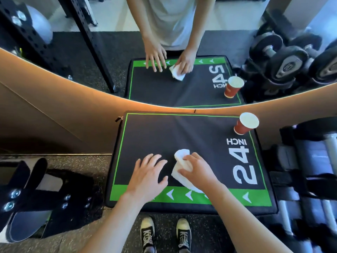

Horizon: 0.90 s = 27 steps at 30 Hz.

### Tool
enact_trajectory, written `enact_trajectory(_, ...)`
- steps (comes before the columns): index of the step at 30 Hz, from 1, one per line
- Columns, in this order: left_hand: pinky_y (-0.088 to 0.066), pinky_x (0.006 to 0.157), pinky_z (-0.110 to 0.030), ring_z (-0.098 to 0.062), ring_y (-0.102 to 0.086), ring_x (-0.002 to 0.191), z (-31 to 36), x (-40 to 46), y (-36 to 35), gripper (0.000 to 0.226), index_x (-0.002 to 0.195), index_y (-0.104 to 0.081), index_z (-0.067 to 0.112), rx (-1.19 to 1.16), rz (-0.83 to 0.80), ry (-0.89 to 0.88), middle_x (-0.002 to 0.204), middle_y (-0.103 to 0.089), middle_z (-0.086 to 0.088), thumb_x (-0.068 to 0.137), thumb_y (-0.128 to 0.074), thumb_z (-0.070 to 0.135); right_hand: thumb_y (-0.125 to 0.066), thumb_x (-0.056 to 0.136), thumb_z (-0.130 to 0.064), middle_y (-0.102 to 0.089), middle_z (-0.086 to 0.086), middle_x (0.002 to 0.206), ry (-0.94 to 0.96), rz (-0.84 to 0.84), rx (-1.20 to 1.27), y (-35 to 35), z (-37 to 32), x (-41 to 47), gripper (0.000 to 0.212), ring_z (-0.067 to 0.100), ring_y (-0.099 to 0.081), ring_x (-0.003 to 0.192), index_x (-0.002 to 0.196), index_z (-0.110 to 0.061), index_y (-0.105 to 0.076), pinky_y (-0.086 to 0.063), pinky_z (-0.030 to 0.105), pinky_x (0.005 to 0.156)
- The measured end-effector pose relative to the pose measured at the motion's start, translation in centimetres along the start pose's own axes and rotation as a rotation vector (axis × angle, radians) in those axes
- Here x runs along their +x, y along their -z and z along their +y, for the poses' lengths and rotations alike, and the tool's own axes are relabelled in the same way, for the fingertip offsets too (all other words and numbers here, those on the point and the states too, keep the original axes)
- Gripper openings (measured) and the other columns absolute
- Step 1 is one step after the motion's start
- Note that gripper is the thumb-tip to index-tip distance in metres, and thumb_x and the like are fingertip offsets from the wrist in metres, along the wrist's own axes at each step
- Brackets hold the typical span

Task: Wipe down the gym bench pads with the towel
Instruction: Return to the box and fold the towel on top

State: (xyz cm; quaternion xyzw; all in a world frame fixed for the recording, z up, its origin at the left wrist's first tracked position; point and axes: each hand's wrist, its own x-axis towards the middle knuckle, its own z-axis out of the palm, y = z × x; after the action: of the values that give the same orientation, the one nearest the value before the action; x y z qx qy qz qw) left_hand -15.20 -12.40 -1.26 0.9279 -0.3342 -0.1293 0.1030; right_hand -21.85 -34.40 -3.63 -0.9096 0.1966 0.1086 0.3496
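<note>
— Which step?
— Wiping: right hand (197, 171) grips the crumpled white cloth towel (180, 166) mid-pad on the black, green-bordered padded top (182, 132); left hand (148, 173) rests flat, fingers spread.
— Next?
— Probably sweep toward the red paper cup (245, 125) — without knocking it.

Head camera – looks steeply down, close over the pad (164, 136).

White towel (179, 168) bunched on black green-bordered pad (164, 136).
</note>
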Motion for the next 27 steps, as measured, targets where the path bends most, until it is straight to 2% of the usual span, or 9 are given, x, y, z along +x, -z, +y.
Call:
enact_trajectory(4,-0.043,0.114,-0.055,-0.022,-0.048,0.141,0.2,0.6,-1.8,0.061,0.141,-0.06,0.028,-0.028,-0.03,-0.096,0.148,-0.055,0.007,0.089,-0.043,0.055,-0.081,0.085,-0.047,-0.051,-0.018,0.107,-0.021,0.105,0.06,1.1,1.5,-1.5,0.049,0.004,-0.055,0.092,0.127,-0.028,-0.064,-0.04,0.024,0.08)
enact_trajectory(8,-0.046,0.108,-0.042,-0.018,-0.055,0.126,0.8,1.8,-2.8,0.054,0.135,-0.063,0.027,-0.052,-0.029,-0.167,0.134,-0.06,0.01,0.089,-0.046,0.052,-0.074,0.092,-0.043,-0.057,-0.016,0.104,-0.091,0.169,0.076,1.8,2.7,-2.8,0.03,0.003,-0.057,0.096,0.117,-0.027,-0.067,-0.046,0.028,0.083)
enact_trajectory(13,-0.051,0.092,-0.038,-0.02,-0.059,0.107,1.9,2.6,-3.8,0.05,0.124,-0.065,0.023,-0.044,-0.006,-0.204,0.118,-0.062,0.007,0.087,-0.044,0.048,-0.073,0.093,-0.041,-0.06,-0.016,0.109,-0.2,0.161,0.104,1.5,3.5,-4.1,0.033,0.002,-0.058,0.097,0.121,-0.023,-0.069,-0.041,0.014,0.08)
enact_trajectory(16,-0.052,0.078,-0.038,-0.022,-0.057,0.092,2.3,3.0,-4.5,0.03,0.112,-0.068,0.026,-0.056,0.039,-0.219,0.103,-0.058,0.006,0.086,-0.061,0.038,-0.077,0.09,-0.037,-0.058,-0.018,0.101,-0.215,0.187,0.132,1.2,3.3,-4.5,0.028,-0.004,-0.053,0.084,0.115,-0.024,-0.07,-0.037,0.007,0.069)
enact_trajectory(18,-0.05,0.07,-0.036,-0.022,-0.055,0.084,2.8,3.1,-4.8,0.014,0.096,-0.067,0.025,-0.073,0.059,-0.238,0.094,-0.055,0.006,0.083,-0.073,0.026,-0.078,0.089,-0.033,-0.056,-0.017,0.095,-0.219,0.214,0.133,1.3,3.2,-4.8,0.02,-0.004,-0.052,0.079,0.105,-0.025,-0.069,-0.037,0.01,0.066)
enact_trajectory(21,-0.047,0.06,-0.033,-0.02,-0.051,0.075,3.2,3.1,-5.0,0.017,0.082,-0.063,0.021,-0.09,0.063,-0.233,0.084,-0.05,0.006,0.079,-0.079,0.015,-0.077,0.088,-0.025,-0.055,-0.014,0.093,-0.211,0.316,0.146,1.6,2.8,-5.4,0.016,0.001,-0.054,0.076,0.091,-0.026,-0.061,-0.037,0.016,0.066)
enact_trajectory(24,-0.047,0.057,-0.034,-0.02,-0.048,0.075,3.0,2.8,-5.1,0.015,0.081,-0.061,0.02,-0.132,0.057,-0.197,0.081,-0.047,0.006,0.084,-0.075,0.014,-0.07,0.09,-0.014,-0.049,-0.013,0.094,-0.128,0.507,0.146,1.7,2.7,-6.2,0.02,0.006,-0.053,0.076,0.086,-0.024,-0.053,-0.041,0.018,0.065)
enact_trajectory(25,-0.047,0.057,-0.034,-0.02,-0.048,0.075,2.9,2.6,-5.1,0.014,0.082,-0.061,0.021,-0.139,0.051,-0.182,0.081,-0.046,0.006,0.085,-0.073,0.015,-0.067,0.09,-0.01,-0.048,-0.012,0.094,-0.111,0.538,0.117,1.6,3.0,-6.4,0.021,0.007,-0.054,0.076,0.085,-0.024,-0.052,-0.042,0.017,0.065)
enact_trajectory(27,-0.048,0.058,-0.035,-0.02,-0.049,0.076,2.7,2.1,-5.3,0.012,0.084,-0.06,0.022,-0.136,0.038,-0.164,0.082,-0.045,0.007,0.088,-0.071,0.017,-0.067,0.091,-0.009,-0.048,-0.011,0.097,-0.165,0.508,0.063,1.4,3.6,-6.6,0.019,0.01,-0.057,0.076,0.088,-0.023,-0.054,-0.048,0.025,0.064)
